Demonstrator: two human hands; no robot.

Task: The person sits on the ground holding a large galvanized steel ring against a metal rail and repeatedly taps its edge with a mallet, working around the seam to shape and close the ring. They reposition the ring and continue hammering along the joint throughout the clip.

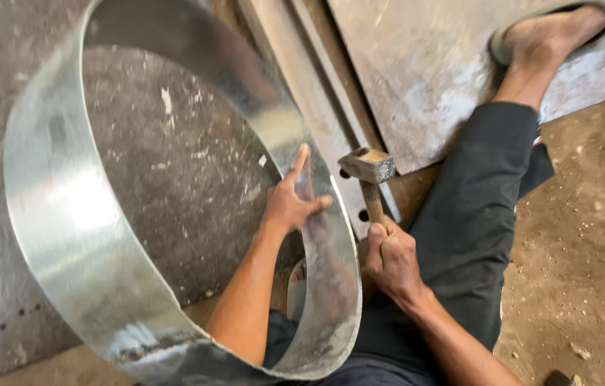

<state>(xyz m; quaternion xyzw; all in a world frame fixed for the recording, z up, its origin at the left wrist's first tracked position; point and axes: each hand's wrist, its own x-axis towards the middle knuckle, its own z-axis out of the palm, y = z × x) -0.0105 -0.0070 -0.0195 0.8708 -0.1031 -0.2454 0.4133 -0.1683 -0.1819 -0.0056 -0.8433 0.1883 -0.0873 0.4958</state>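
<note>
A wide ring of shiny sheet metal [60, 214] stands on edge in front of me, its opening facing up. My left hand [290, 204] reaches through the ring and presses flat, fingers spread, against the inside of its right wall. My right hand [390, 259] is closed round the wooden handle of a hammer [368, 169]. The hammer's steel head hangs just outside that same wall, a short way from the metal. My left forearm crosses the ring's lower rim.
A large grey metal plate [424, 78] lies on the floor beyond the hammer, with long steel bars [302, 86] beside it. My leg in dark trousers [474, 214] stretches to the upper right, foot [549, 39] resting on the plate. Brown dirt floor [588, 243] lies to the right.
</note>
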